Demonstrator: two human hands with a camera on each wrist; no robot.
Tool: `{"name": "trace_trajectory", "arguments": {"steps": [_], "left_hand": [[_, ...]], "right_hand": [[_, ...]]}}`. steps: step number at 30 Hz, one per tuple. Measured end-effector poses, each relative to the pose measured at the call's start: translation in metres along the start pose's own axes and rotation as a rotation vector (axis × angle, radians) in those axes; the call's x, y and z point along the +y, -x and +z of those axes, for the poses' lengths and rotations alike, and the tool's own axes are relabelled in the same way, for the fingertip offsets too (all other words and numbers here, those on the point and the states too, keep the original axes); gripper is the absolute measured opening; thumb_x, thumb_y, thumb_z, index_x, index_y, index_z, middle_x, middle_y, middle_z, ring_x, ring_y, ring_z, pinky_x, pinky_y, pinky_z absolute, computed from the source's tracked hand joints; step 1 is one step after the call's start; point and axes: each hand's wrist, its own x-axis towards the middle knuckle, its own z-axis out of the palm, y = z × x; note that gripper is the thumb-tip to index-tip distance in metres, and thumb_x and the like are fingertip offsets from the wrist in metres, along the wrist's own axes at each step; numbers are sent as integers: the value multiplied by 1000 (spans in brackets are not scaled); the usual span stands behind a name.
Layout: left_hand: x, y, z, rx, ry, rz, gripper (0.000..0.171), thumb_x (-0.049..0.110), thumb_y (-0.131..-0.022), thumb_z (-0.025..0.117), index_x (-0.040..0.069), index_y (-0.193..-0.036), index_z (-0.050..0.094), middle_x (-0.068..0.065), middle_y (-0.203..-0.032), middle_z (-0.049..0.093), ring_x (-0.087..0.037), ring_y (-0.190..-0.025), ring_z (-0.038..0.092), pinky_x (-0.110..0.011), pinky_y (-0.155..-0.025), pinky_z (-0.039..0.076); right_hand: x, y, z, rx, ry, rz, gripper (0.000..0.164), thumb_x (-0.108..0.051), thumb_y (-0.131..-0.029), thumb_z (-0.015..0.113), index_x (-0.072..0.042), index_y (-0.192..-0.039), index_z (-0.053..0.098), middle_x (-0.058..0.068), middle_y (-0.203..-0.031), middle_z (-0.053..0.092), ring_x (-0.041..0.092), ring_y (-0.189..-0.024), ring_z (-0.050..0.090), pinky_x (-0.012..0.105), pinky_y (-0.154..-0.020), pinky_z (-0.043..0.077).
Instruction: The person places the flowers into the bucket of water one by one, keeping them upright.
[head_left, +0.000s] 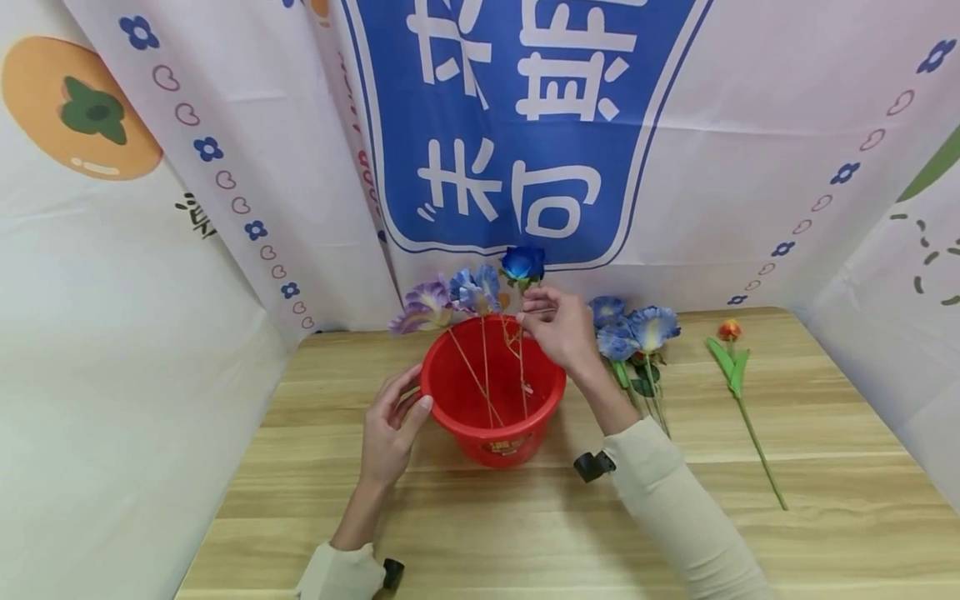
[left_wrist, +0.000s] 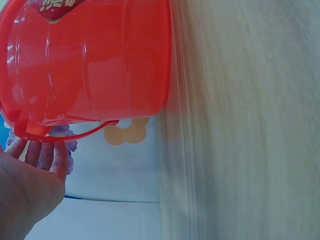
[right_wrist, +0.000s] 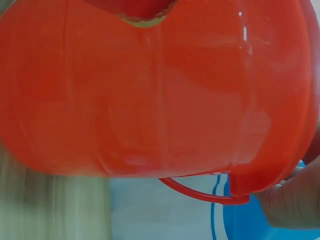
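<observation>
A red bucket (head_left: 495, 446) stands upright on the wooden table. My right hand (head_left: 566, 333) is over its far right rim and pinches the stem of a blue rose (head_left: 522, 263), whose lower end reaches down into the bucket. A purple iris (head_left: 424, 305) and a blue iris (head_left: 477, 290) stand in the bucket, leaning on the far rim. At the left side, my left hand (head_left: 388, 433) rests its fingers against the outside of the rim. In the left wrist view those fingers (left_wrist: 59, 157) touch near the bucket's handle (left_wrist: 85, 134). The bucket hides most of my right hand in the right wrist view.
Right of the bucket lies a bunch of blue irises (head_left: 633, 329), with a red bloom partly hidden beneath. Farther right is an orange-red tulip (head_left: 750, 417) with green leaves. A printed cloth (head_left: 720, 208) hangs behind the table (head_left: 300, 483).
</observation>
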Motion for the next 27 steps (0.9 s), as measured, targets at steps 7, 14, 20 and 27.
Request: {"name": "trace_trajectory", "arguments": {"steps": [7, 14, 20, 27], "left_hand": [[-1, -3, 2, 3, 15, 1, 47, -10, -98, 67, -8, -145, 60, -28, -142, 60, -15, -129, 66, -23, -109, 58], [0, -2, 2, 4, 26, 1, 48, -11, -97, 67, -8, -145, 60, -27, -142, 60, -13, -128, 66, -23, -109, 58], [1, -2, 2, 9, 24, -3, 48, -11, -97, 67, -9, -144, 60, -26, -142, 60, -12, -128, 66, -23, -109, 58], [1, -1, 1, 14, 24, 0, 48, -12, -97, 66, -9, -144, 61, -27, -141, 60, -14, -128, 66, -23, -109, 58]], "right_hand": [[2, 12, -15, -7, 42, -28, 35, -12, -99, 77, -4, -132, 74, 16, -123, 78, 33, -114, 77, 47, -95, 67], [15, 24, -40, -10, -32, -36, 37, -14, -99, 75, -4, -134, 72, 18, -126, 75, 34, -115, 75, 37, -88, 69], [30, 31, -63, 18, -119, -15, 38, -8, -98, 76, 2, -134, 69, 25, -129, 72, 27, -108, 75, 24, -80, 68], [45, 41, -93, 66, -100, 8, 42, -14, -100, 77, 3, -137, 66, 26, -133, 68, -3, -98, 70, 17, -81, 65]]}}
